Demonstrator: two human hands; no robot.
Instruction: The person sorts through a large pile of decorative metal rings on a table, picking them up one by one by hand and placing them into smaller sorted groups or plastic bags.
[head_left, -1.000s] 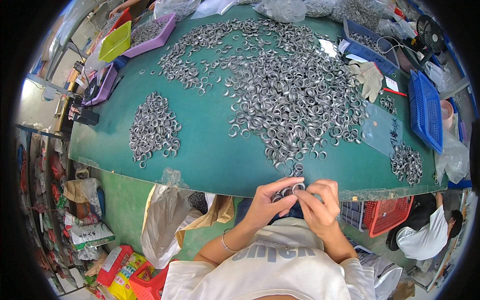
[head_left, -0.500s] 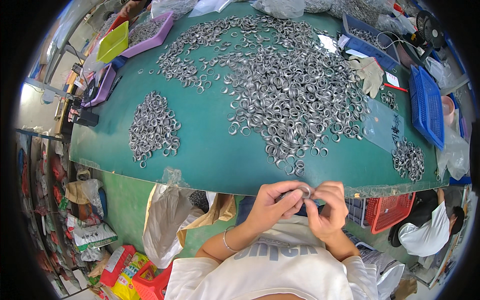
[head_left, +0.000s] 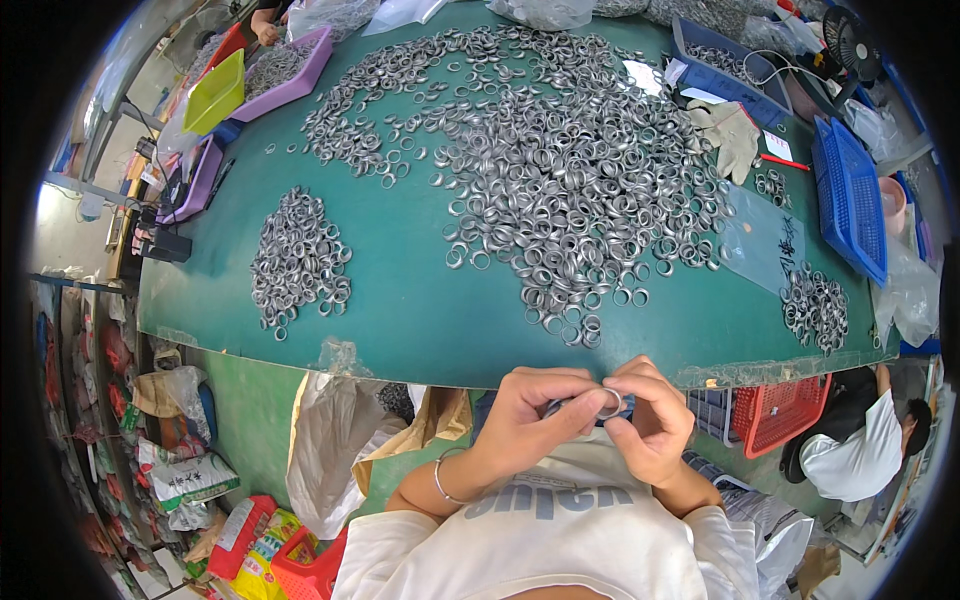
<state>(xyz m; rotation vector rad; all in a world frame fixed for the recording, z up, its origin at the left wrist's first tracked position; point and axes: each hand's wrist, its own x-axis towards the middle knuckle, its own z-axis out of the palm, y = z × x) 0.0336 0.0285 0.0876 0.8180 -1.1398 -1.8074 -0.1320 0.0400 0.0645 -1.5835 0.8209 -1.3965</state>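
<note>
At the table's front edge, my left hand point(head_left: 530, 420) is closed, its thumb and fingers gripping a grey metal ring point(head_left: 612, 404). More grey metal shows between its fingers, partly hidden. My right hand point(head_left: 652, 425) meets it from the other side, finger and thumb pinched at the same ring's rim. Beyond my hands a large heap of metal rings point(head_left: 590, 180) spreads over the green table point(head_left: 400, 300). A smaller pile of rings point(head_left: 298, 260) lies to the left, and another small pile point(head_left: 815, 308) at the right.
A blue basket point(head_left: 848, 200) stands at the right edge, near a work glove point(head_left: 733, 140) and a blue bin point(head_left: 730, 75). Purple point(head_left: 290, 75) and yellow-green point(head_left: 215, 92) bins sit far left. An open sack point(head_left: 325, 450) stands below the front edge. Another person point(head_left: 855, 455) is at lower right.
My right hand's fingers have opened out a little around the ring, which has turned slightly and sits a bit lower. The view has shifted slightly; the piles look the same.
</note>
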